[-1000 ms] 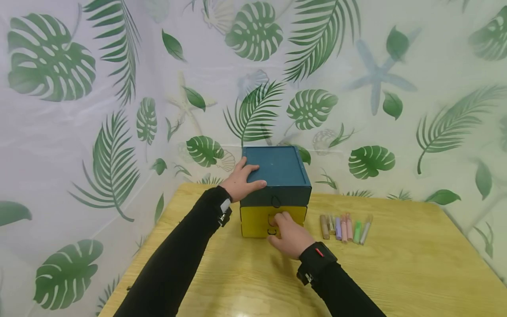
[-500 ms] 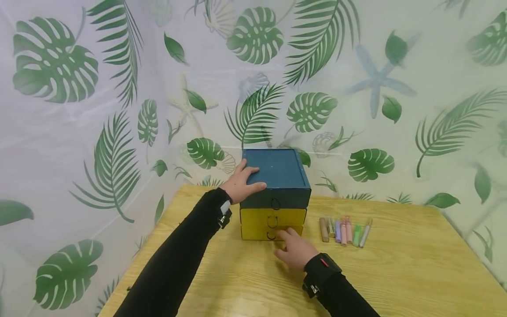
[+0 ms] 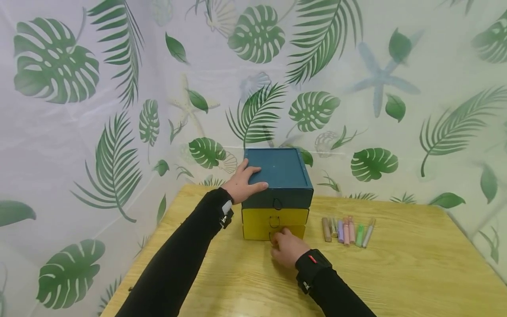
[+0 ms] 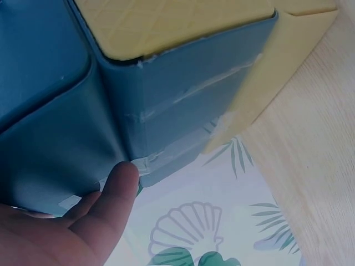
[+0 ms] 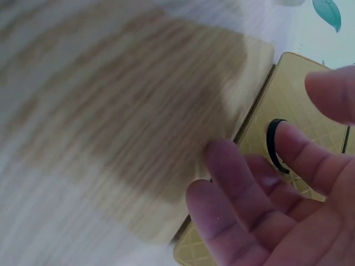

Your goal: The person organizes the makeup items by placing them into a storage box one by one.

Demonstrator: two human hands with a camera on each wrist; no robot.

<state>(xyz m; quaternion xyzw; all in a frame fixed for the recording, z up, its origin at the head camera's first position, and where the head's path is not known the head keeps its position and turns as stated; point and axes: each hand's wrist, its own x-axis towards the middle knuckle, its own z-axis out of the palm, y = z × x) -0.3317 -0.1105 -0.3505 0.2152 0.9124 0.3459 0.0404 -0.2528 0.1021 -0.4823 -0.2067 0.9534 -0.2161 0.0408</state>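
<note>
A small drawer cabinet point(image 3: 277, 167) with a dark blue top stands at the table's back. Its top drawer point(image 3: 255, 201) has a dark front; the middle drawer point(image 3: 255, 216) and the bottom drawer point(image 3: 253, 232) are yellow. Each front carries a black loop pull. My left hand point(image 3: 241, 185) rests on the cabinet's left top edge, fingers spread. My right hand point(image 3: 289, 249) is at the bottom drawer. In the right wrist view its index fingertip touches the black loop pull point(image 5: 272, 141), while the thumb point(image 5: 333, 94) stands apart and the other fingers are loosely bent.
Right of the cabinet, several pens and markers point(image 3: 346, 231) lie in a row on the wooden table point(image 3: 412, 264). A leaf-patterned sheet point(image 3: 340, 39) hangs close behind and to the left.
My right hand has gone down from the middle drawer's loop pull to the bottom drawer's. The left hand has stayed on the cabinet. All drawers look pushed in throughout.
</note>
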